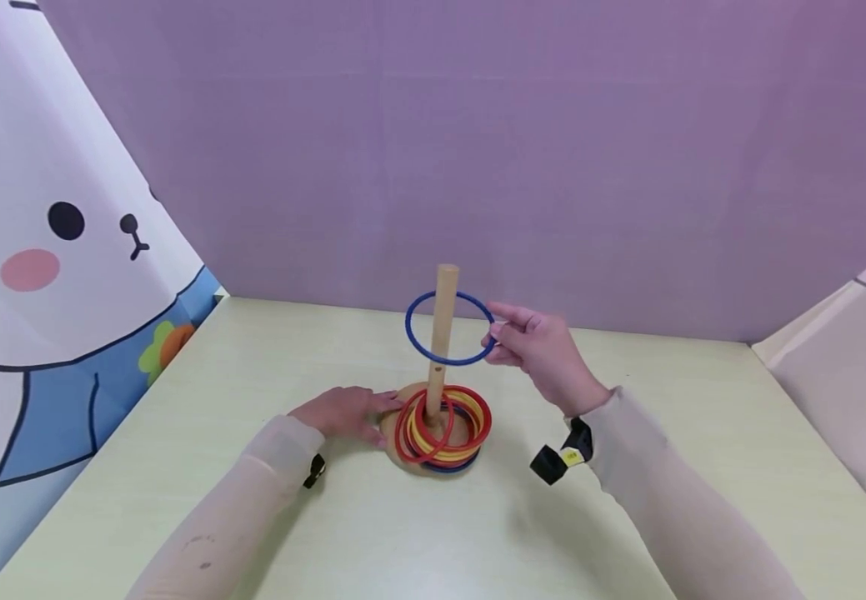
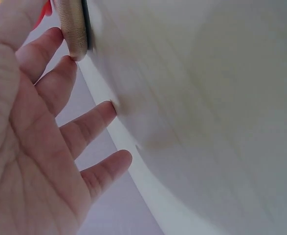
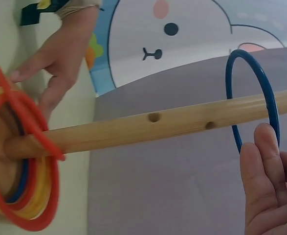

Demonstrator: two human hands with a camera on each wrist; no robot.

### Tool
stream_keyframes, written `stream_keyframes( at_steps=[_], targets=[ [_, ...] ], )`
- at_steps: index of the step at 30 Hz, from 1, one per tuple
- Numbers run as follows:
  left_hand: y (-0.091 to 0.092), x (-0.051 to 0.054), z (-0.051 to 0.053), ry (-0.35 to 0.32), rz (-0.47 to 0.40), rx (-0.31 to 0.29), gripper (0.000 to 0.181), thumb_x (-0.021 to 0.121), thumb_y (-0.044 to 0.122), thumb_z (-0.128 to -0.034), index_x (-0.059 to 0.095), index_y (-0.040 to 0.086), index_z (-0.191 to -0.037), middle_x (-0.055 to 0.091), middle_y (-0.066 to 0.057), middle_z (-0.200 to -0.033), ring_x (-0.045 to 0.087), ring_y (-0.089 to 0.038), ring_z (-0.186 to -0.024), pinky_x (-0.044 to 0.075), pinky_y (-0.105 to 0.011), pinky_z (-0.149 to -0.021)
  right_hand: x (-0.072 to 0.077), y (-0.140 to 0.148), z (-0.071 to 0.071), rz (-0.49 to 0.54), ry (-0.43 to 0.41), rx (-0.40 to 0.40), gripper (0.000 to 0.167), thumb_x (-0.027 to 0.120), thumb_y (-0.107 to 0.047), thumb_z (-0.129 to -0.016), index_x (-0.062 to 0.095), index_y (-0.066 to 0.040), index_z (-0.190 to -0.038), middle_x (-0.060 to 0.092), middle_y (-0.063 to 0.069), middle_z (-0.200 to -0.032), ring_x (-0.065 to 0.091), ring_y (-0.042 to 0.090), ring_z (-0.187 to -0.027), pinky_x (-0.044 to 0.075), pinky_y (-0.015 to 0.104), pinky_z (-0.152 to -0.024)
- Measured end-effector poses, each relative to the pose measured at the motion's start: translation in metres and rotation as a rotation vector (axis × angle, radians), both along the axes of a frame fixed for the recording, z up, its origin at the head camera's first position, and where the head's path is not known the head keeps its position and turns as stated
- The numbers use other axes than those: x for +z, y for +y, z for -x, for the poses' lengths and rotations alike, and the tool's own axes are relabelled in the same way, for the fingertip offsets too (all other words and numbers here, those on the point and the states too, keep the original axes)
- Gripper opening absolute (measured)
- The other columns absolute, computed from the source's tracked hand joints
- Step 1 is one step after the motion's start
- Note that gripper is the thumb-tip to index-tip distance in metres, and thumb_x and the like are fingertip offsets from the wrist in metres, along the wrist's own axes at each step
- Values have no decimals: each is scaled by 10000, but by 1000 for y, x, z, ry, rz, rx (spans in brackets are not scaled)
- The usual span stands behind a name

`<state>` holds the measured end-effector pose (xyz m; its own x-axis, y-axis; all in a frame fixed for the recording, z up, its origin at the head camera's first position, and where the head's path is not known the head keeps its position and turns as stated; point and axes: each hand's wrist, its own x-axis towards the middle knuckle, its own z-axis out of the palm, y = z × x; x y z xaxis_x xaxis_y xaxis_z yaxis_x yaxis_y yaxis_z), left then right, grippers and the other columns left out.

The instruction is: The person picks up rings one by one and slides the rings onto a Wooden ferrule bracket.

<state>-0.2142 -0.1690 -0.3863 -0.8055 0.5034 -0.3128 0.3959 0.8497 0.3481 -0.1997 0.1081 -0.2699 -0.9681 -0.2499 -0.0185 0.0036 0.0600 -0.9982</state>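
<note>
My right hand pinches a blue ring by its right side. In the right wrist view the blue ring encircles the upper part of the wooden post. The post rises upright from a round wooden base. Around its foot lie several red, yellow and blue rings, one red ring tilted against the post. My left hand touches the base's left edge with fingers spread; the left wrist view shows its fingertips against the wooden rim.
The base stands on a pale tabletop. A purple cloth backdrop hangs behind the table's far edge. To the left is a panel with a cartoon animal, and to the right a whitish panel.
</note>
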Motion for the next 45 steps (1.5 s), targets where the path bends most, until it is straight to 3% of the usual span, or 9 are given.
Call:
stream_keyframes(
  at_steps=[11,18,25,33,40,45],
  targets=[
    [0,2,5,20,26,-39,682,719,355,-846,442,206,-1451,345,4,-1527,401,-342,-1329,324,-524,-1060,-36,4,1,-116,-18,-7,416,527,-29,-971,466,63,-1372,656,123,-886,650,94,-660,551,233,-717],
    [2,-1,6,0,19,-15,675,724,349,-841,446,240,-1446,342,19,-1526,402,-340,-1328,317,-532,-1061,-73,5,-2,-135,-47,-25,383,520,-3,-964,492,94,-1333,625,109,-822,649,107,-637,557,242,-684],
    [0,0,5,8,5,-44,677,721,352,-843,454,189,-1443,350,-18,-1524,408,-358,-1319,327,-533,-1053,-101,5,-7,-136,-78,-32,370,513,-5,-964,501,109,-1315,599,80,-785,638,112,-618,558,243,-667],
    [-3,1,6,3,-9,-48,678,715,343,-852,445,164,-1447,341,-31,-1528,353,-383,-1350,294,-550,-1069,-106,10,-9,-124,-65,-10,397,523,-6,-954,471,129,-1324,634,115,-843,649,126,-609,566,276,-668],
    [-6,1,7,0,-6,-38,686,712,339,-856,429,166,-1456,326,-24,-1535,331,-385,-1362,274,-558,-1078,-107,12,-8,-115,-85,71,478,556,-3,-927,407,139,-1359,621,21,-709,627,93,-570,564,271,-644],
    [-8,3,8,14,17,-35,690,708,356,-859,425,164,-1459,340,-54,-1527,355,-359,-1356,293,-538,-1075,-109,16,-7,-138,-72,114,515,565,-23,-926,371,157,-1368,621,41,-740,624,99,-585,568,290,-658]
  ],
)
